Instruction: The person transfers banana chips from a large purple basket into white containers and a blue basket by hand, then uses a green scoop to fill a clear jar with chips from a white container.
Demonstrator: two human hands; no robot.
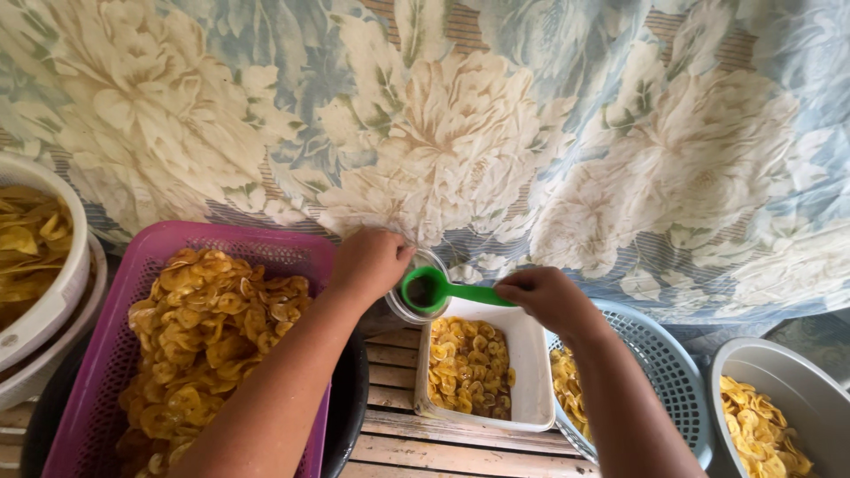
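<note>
Pinched in the right hand (547, 299), a green scoop (436, 289) runs leftward, its bowl inside a clear jar (416, 288) gripped by the left hand (370, 262) above the white tub (529, 372) of banana chips' far left corner.

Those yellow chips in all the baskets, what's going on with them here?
A person is working over a white rectangular plastic tub partly filled with yellow sliced chips. Their left hand grips a small clear round container, tilted above the tub. Their right hand holds a green plastic scoop with its bowl at the container's mouth. A pink plastic mesh basket of chips sits at the left.
</note>
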